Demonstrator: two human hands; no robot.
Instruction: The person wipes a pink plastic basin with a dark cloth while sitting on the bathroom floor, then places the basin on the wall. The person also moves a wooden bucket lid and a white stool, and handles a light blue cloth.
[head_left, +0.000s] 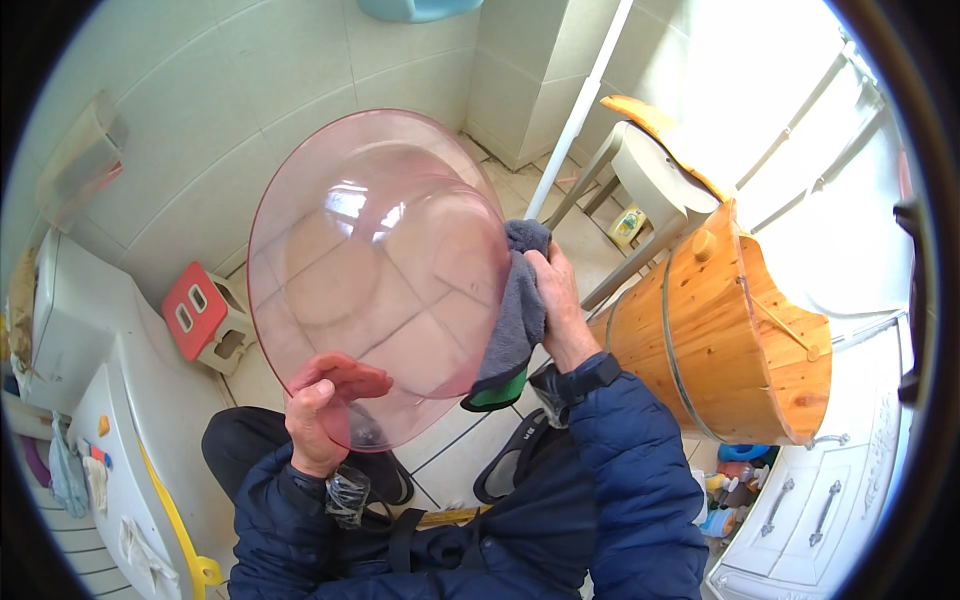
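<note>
A large see-through pink plastic basin (360, 247) is held up before me, tilted, with the floor tiles showing through it. My left hand (311, 427) grips its rim at the lower left; the thumb is on the near side and the fingers show reddish through the plastic. In my right hand (559, 300) is a grey cloth (517, 315) with a green underside and dark edging. The cloth lies against the right side of the basin. My right fingertips are partly hidden in its folds.
To the right, a wooden tub (690, 337) lies tilted near a plastic stool (652, 172) and a white pole (577, 112). A red-topped step stool (195, 311) stands left, beside a white appliance (150, 360). Bottles (724, 480) sit by a white drawer cabinet (810, 517).
</note>
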